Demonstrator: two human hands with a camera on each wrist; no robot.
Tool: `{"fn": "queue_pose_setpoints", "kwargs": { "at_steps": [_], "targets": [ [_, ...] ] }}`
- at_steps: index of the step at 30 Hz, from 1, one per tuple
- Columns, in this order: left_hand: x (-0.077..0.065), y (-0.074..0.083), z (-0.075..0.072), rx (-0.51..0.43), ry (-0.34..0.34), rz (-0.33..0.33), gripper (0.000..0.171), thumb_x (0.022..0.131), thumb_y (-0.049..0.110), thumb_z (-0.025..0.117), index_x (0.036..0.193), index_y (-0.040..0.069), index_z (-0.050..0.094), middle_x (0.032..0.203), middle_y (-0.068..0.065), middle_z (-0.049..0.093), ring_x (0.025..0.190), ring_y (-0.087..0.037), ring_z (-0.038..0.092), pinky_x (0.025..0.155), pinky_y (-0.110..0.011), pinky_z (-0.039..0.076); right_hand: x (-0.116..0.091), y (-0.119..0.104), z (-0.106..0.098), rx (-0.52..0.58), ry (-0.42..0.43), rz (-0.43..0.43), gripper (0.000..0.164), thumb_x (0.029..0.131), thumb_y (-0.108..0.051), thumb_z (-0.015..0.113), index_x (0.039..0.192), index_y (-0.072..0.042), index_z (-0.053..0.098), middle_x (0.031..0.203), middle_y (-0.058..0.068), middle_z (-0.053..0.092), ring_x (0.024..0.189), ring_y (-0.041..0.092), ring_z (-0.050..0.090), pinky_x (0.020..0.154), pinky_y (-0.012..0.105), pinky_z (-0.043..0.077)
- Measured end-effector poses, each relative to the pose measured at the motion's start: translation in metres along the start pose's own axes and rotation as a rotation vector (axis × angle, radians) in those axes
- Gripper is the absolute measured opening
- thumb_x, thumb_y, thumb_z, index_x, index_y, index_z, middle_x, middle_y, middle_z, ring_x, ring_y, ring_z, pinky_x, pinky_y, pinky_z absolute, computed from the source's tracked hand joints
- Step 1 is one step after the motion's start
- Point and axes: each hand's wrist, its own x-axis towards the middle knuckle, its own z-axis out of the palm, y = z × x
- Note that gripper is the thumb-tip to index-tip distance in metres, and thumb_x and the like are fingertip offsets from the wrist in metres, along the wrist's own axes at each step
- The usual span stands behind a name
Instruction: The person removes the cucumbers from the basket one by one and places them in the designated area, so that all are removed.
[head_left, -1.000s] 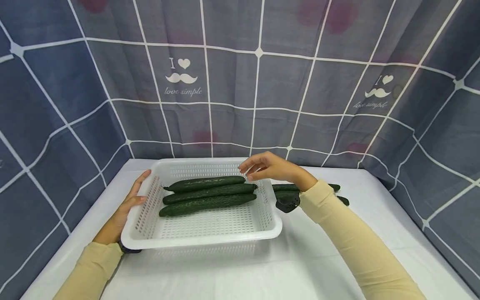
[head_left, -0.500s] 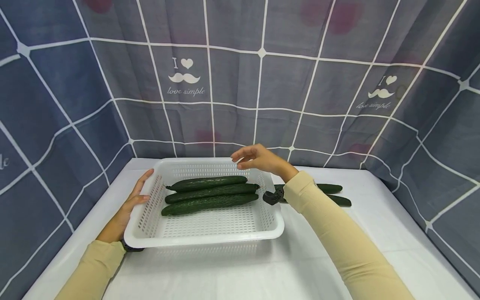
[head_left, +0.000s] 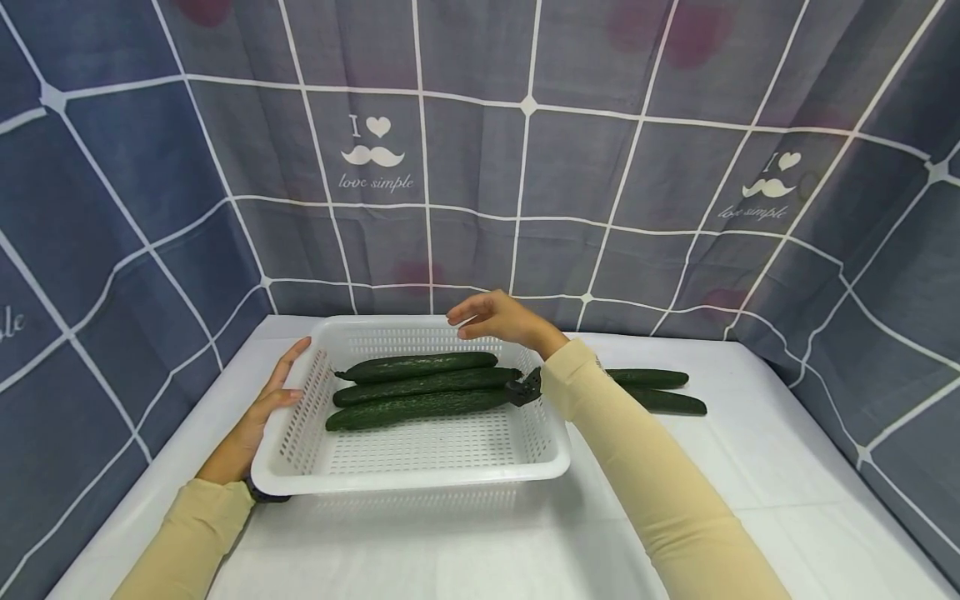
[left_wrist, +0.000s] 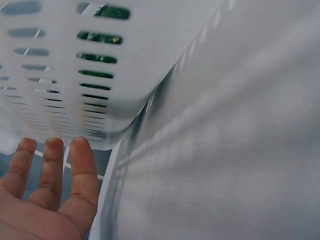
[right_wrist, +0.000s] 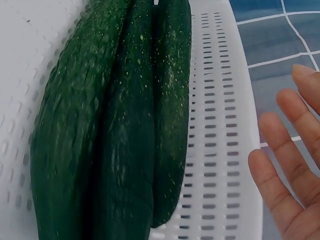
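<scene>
Three dark green cucumbers (head_left: 416,410) lie side by side in a white perforated plastic basket (head_left: 420,481) in the head view. My left hand (head_left: 253,427) rests against the basket's left end, its fingers mostly straight along the outside; the left wrist view shows the fingertips (left_wrist: 81,146) at the slotted wall. Above the basket's back right rim hovers my right hand (head_left: 510,322), fingers loosely bent and holding nothing. In the right wrist view those fingers (right_wrist: 272,132) are beside the long rim, with the cucumbers (right_wrist: 130,115) inside it.
Two more cucumbers (head_left: 670,402) lie on the white-covered table (head_left: 750,450), right of the basket and partly hidden by my right sleeve (head_left: 637,467). A grey-blue grid-patterned curtain (head_left: 472,167) stands close behind the basket and at both sides.
My right hand has moved left and slightly up along the back rim of the basket. The left hand stays at the basket's left end, and the cucumbers have not moved.
</scene>
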Motion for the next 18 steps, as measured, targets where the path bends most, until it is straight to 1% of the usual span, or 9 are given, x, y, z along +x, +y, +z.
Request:
{"fn": "queue_pose_setpoints", "kwargs": {
  "at_steps": [5, 7, 10, 14, 18],
  "targets": [
    [-0.001, -0.001, 0.000, -0.016, -0.006, -0.002, 0.081, 0.102, 0.015, 0.035, 0.171, 0.048, 0.008, 0.178, -0.008, -0.014, 0.156, -0.021, 0.007, 0.109, -0.053, 0.018, 0.004, 0.004, 0.006, 0.022, 0.025, 0.018, 0.038, 0.099, 0.008, 0.070, 0.136, 0.013, 0.065, 0.139, 0.027, 0.067, 0.129, 0.039, 0.067, 0.104, 0.040, 0.055],
    [-0.001, -0.001, 0.000, -0.016, -0.007, -0.008, 0.080, 0.103, 0.017, 0.036, 0.171, 0.049, 0.008, 0.178, -0.008, -0.013, 0.155, -0.020, 0.009, 0.108, -0.055, 0.018, 0.005, 0.006, 0.008, 0.028, 0.037, 0.028, 0.037, 0.099, 0.007, 0.071, 0.135, 0.011, 0.066, 0.138, 0.025, 0.068, 0.129, 0.038, 0.067, 0.104, 0.040, 0.055],
    [-0.002, 0.000, -0.001, -0.009, -0.006, -0.013, 0.080, 0.103, 0.017, 0.036, 0.171, 0.049, 0.008, 0.179, -0.007, -0.014, 0.156, -0.022, 0.007, 0.109, -0.056, 0.017, 0.009, 0.008, 0.011, 0.025, 0.043, 0.035, 0.037, 0.099, 0.006, 0.071, 0.136, 0.010, 0.066, 0.138, 0.024, 0.069, 0.129, 0.036, 0.066, 0.105, 0.040, 0.054],
    [-0.001, 0.000, -0.001, -0.009, -0.001, -0.008, 0.080, 0.103, 0.017, 0.036, 0.171, 0.048, 0.009, 0.179, -0.007, -0.015, 0.157, -0.022, 0.005, 0.109, -0.053, 0.017, 0.013, 0.010, 0.016, 0.020, 0.047, 0.052, 0.038, 0.100, 0.004, 0.072, 0.137, 0.009, 0.066, 0.139, 0.023, 0.069, 0.131, 0.036, 0.065, 0.106, 0.040, 0.053],
    [0.000, 0.000, 0.000, -0.017, 0.002, 0.002, 0.082, 0.101, 0.015, 0.036, 0.171, 0.047, 0.009, 0.178, -0.007, -0.014, 0.158, -0.023, 0.004, 0.111, -0.050, 0.017, 0.017, 0.015, 0.020, 0.025, 0.053, 0.091, 0.039, 0.100, 0.003, 0.072, 0.137, 0.009, 0.067, 0.140, 0.023, 0.069, 0.132, 0.035, 0.064, 0.110, 0.041, 0.051]
  ]
}}
